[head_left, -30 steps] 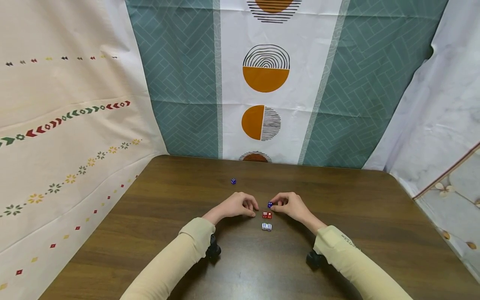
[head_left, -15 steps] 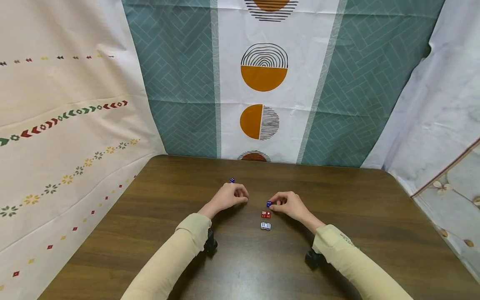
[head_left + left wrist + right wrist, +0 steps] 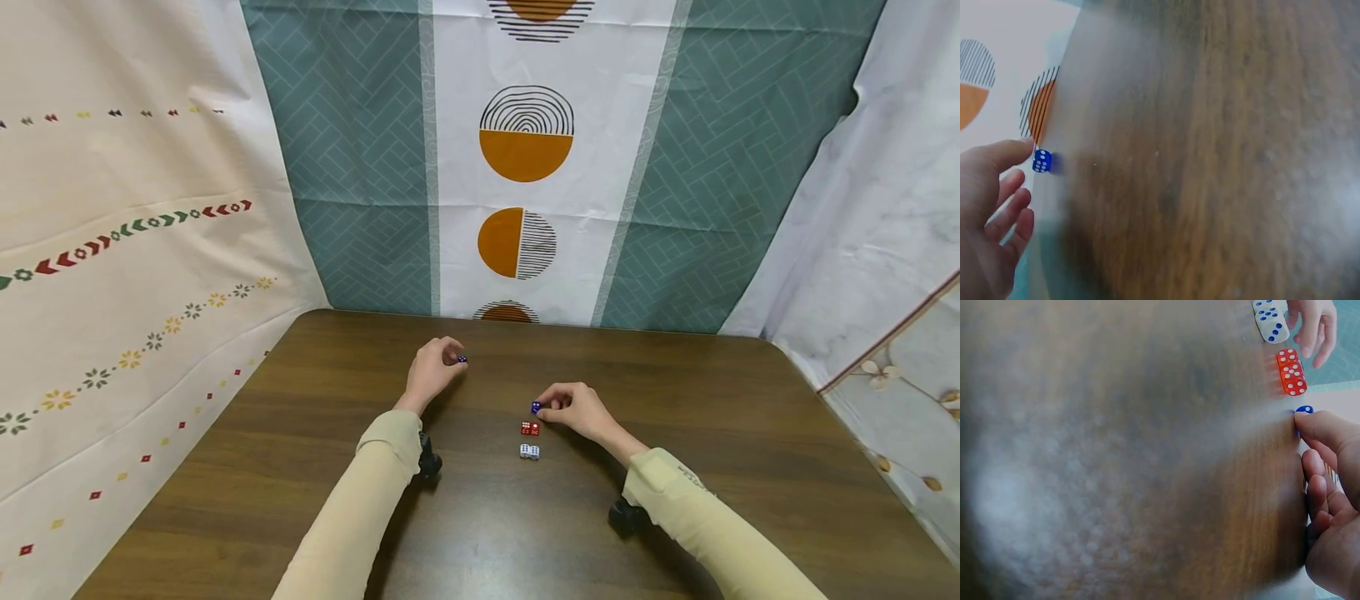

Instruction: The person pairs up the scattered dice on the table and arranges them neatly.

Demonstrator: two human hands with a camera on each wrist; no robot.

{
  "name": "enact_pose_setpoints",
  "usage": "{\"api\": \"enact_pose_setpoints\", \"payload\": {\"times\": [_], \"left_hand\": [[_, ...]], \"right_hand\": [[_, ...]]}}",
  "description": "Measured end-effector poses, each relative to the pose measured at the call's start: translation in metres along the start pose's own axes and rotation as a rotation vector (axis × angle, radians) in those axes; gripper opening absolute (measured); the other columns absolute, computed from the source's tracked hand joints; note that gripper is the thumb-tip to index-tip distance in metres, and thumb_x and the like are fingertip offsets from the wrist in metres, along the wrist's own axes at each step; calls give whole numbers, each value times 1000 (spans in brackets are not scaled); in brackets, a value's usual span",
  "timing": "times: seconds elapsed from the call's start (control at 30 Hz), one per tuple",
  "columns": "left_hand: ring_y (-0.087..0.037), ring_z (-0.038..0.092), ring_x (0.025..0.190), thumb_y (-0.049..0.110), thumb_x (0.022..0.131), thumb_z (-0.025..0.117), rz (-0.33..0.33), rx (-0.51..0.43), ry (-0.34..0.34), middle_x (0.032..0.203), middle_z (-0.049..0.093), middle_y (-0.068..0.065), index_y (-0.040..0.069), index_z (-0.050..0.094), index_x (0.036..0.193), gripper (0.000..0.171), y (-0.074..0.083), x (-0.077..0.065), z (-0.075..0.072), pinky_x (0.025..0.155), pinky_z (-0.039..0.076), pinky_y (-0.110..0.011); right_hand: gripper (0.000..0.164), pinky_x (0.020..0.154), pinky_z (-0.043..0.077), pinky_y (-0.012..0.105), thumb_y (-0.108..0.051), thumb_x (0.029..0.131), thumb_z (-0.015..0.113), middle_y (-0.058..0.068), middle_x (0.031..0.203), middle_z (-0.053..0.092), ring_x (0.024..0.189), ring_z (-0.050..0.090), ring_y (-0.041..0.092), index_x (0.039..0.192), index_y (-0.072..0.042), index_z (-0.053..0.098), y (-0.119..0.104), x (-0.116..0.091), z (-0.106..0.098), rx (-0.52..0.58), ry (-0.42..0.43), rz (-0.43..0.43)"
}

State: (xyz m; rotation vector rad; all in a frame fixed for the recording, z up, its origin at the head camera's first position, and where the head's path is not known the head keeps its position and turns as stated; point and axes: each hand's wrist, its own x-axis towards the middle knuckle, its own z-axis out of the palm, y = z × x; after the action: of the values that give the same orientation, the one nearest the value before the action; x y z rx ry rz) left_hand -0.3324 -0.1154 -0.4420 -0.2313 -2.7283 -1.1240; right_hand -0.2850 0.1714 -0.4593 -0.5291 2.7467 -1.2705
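My left hand (image 3: 433,371) reaches to the far left die, a blue die (image 3: 462,359) with white pips. Its thumb and forefinger stand apart around that die. In the left wrist view the thumb tip is right beside the blue die (image 3: 1041,161), whose faces show uncovered. My right hand (image 3: 577,410) pinches a second blue die (image 3: 536,407) between thumb and forefinger, on the table just behind a pair of red dice (image 3: 530,428). The right wrist view shows its thumb partly covering this blue die (image 3: 1304,410). Nearer me sits a pair of white dice (image 3: 529,452), side by side.
Brown wooden table (image 3: 480,533) under everything. At its back edge hangs a patterned cloth (image 3: 360,167). Cloths also hang at the left (image 3: 150,250) and right (image 3: 862,250). A dark wrist camera (image 3: 625,518) is strapped under the right sleeve.
My left hand has moved left and away from me, from beside the red dice to the far blue die. The right hand stays at its blue die. The view has shifted slightly.
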Motion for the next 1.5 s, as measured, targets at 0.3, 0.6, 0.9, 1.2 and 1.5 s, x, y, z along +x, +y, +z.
{"api": "enact_pose_setpoints", "payload": {"times": [0.3, 0.6, 0.9, 1.2, 1.5], "left_hand": [[-25, 65, 94, 21, 86, 77, -117, 39, 30, 99, 71, -6, 13, 69, 111, 27, -2, 4, 8, 81, 52, -44], [-24, 67, 89, 20, 88, 75, -175, 67, 67, 93, 72, -4, 13, 70, 99, 14, 2, 9, 15, 75, 52, -43], [-22, 64, 86, 21, 87, 76, -165, 72, 50, 93, 72, -3, 16, 73, 95, 10, 3, 8, 14, 70, 49, -38], [-21, 63, 87, 23, 87, 76, -132, 74, -6, 93, 71, -4, 16, 75, 97, 12, 4, 6, 14, 74, 49, -37], [-21, 62, 89, 22, 87, 77, -65, 82, -74, 93, 70, -4, 15, 76, 96, 11, 9, 4, 16, 76, 50, -37]], "right_hand": [[12, 58, 37, 22, -17, 84, 78, -1, 72, 57, 63, 46, 10, 95, -15, 76, -2, 1, 0, 2, 5, 7], [11, 59, 37, 22, -18, 84, 78, -1, 73, 57, 64, 47, 11, 94, -16, 76, -3, 1, -2, -2, 8, 8], [10, 58, 37, 22, -18, 84, 78, -1, 74, 58, 64, 47, 11, 94, -16, 76, -3, 0, -2, 0, 12, 17], [10, 58, 37, 23, -18, 84, 78, -1, 73, 58, 64, 47, 11, 94, -16, 76, -3, -1, -1, 9, 8, 12], [10, 58, 37, 23, -17, 84, 78, 1, 74, 59, 64, 47, 11, 94, -14, 77, -2, -2, -1, 13, 2, 19]]}}
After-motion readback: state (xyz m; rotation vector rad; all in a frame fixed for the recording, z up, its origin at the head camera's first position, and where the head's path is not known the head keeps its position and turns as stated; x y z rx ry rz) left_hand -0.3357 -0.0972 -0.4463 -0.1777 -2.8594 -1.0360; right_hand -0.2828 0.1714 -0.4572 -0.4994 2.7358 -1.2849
